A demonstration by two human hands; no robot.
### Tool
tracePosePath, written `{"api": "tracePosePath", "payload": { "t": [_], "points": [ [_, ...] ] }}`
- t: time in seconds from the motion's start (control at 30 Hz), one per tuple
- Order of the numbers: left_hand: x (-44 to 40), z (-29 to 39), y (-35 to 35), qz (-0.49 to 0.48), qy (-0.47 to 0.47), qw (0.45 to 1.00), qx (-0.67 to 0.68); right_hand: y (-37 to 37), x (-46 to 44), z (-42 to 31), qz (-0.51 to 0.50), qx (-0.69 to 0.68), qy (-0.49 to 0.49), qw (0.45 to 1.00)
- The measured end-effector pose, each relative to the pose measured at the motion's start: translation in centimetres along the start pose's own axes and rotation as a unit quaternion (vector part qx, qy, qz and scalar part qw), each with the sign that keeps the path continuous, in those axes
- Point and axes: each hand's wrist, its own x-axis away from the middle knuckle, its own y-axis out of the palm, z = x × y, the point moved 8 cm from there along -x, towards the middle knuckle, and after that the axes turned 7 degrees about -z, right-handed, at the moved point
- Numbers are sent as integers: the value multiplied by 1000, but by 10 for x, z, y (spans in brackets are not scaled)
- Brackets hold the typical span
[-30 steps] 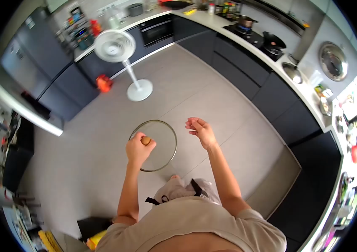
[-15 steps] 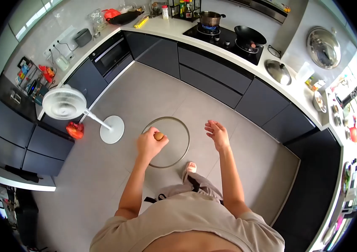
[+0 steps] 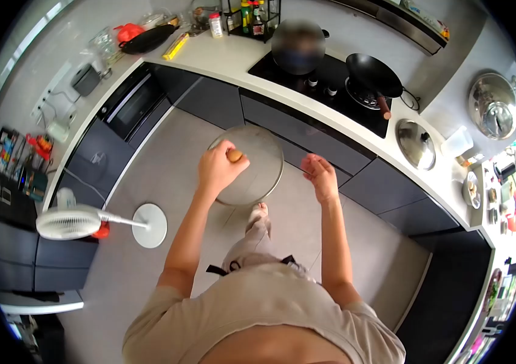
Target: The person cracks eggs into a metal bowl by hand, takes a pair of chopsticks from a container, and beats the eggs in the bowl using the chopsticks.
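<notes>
My left hand (image 3: 217, 171) is closed around the light-brown knob (image 3: 234, 156) of a large clear glass lid (image 3: 263, 177) with a metal rim. The lid hangs in the air in front of me, and the floor and cabinet fronts show through it. To the right of the lid, apart from it, my right hand (image 3: 322, 178) is raised with nothing in it. Its fingers are loosely bent and a little smeared. Nearest ahead of both hands are the drawer fronts (image 3: 300, 128) below the counter.
A black wok (image 3: 372, 74) with a wooden handle and a blurred pot (image 3: 298, 50) sit on the black gas hob (image 3: 325, 85). Right of the hob lies a domed metal lid (image 3: 414, 145). A white standing fan (image 3: 68, 223) is on the floor at left, its cord running to the cabinets.
I have stepped closer to the counter and hob, carrying the glass lid in my left hand. The fan has shifted down and left in view. My right hand's fingers have bent more.
</notes>
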Motion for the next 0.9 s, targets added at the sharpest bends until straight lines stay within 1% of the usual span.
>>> {"api": "tracePosePath", "payload": {
  "t": [0.03,0.1,0.17,0.23,0.33,0.47,0.63,0.7,0.77,0.8,0.9],
  "points": [
    [-33,-3,7,2,22,1000,-1,-5,-30,-7,17,-4,-13,1000],
    [-105,2,18,22,72,997,7,-10,-78,-22,54,-25,1,998],
    [-172,6,32,3,82,995,60,-11,-120,-48,47,-19,-14,999],
    [-231,20,40,22,117,993,18,-19,-154,-67,38,-25,-26,999],
    [-323,37,67,-34,88,996,-6,-48,-199,-90,98,5,-34,995],
    [-441,57,112,-43,119,992,-9,-76,-267,-114,126,-21,-62,990],
    [-557,89,162,-38,132,990,-24,-105,-368,-149,103,-29,-66,992],
    [-602,86,191,-69,105,991,-47,-113,-403,-161,103,-26,-74,992],
    [-646,84,220,-86,94,990,-62,-115,-429,-173,107,-18,-63,992],
    [-656,85,228,-119,71,990,-37,-117,-438,-172,100,-25,-52,993],
    [-689,88,258,-115,141,979,-87,-126,-462,-170,101,-12,-22,995]
  ]
}}
